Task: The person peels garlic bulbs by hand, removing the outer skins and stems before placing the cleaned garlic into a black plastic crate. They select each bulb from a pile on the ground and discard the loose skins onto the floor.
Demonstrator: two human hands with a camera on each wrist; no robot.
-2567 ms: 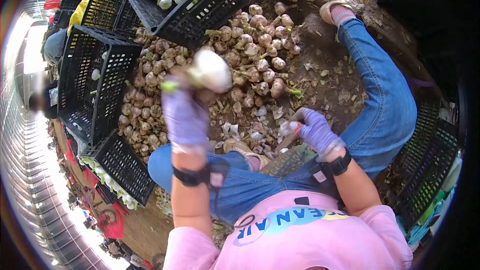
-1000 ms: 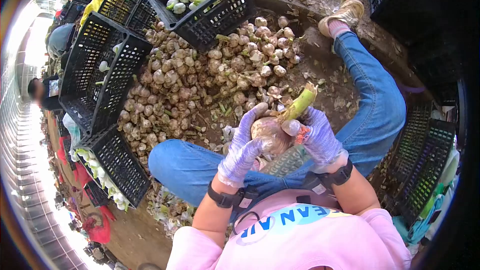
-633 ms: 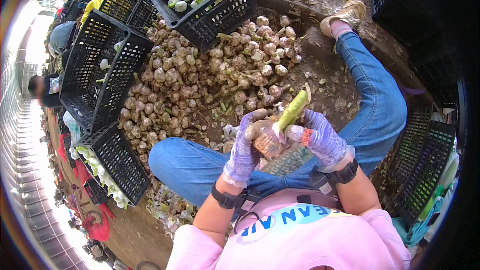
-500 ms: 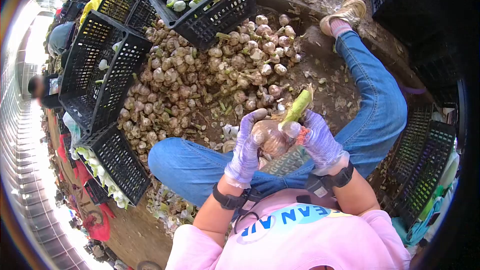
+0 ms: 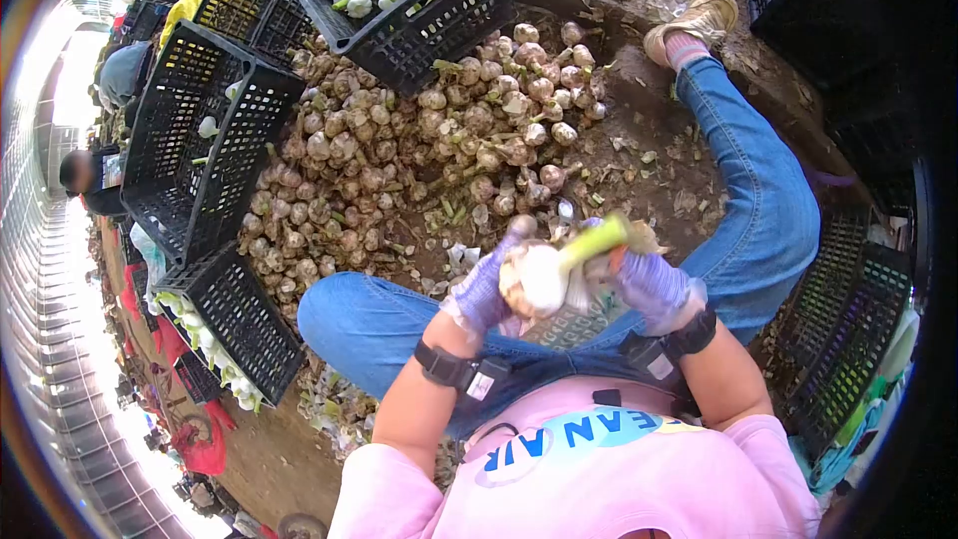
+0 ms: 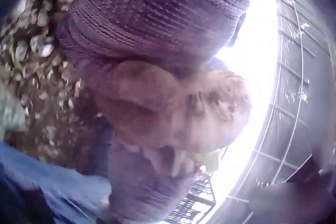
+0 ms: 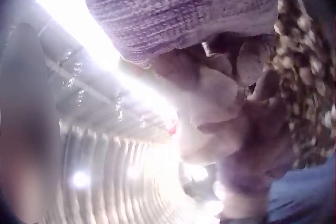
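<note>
A garlic bulb (image 5: 540, 277) with a green stalk (image 5: 593, 238) is held above my lap. My left hand (image 5: 491, 277), in a purple knit glove, grips the bulb from the left; the left wrist view shows the glove (image 6: 157, 19) curled over the dirty bulb (image 6: 178, 108). My right hand (image 5: 647, 279), also gloved, holds the stalk end on the right side. In the right wrist view the glove (image 7: 184, 14) sits over the bulb's pale skin (image 7: 210, 108). A large heap of garlic bulbs (image 5: 399, 155) lies on the ground ahead.
A black crate (image 5: 454, 15) with cleaned white bulbs stands at the top. Other black crates (image 5: 190, 140) stand at left, one (image 5: 235, 324) near my left knee, and more (image 5: 848, 319) at right. My jeans-clad legs (image 5: 758, 200) flank the heap. Peelings litter the dirt.
Both hands have turned the bulb, and its white side now faces up. The stalk has swung from pointing up to lying rightward. The hands sit slightly lower and closer to my body.
</note>
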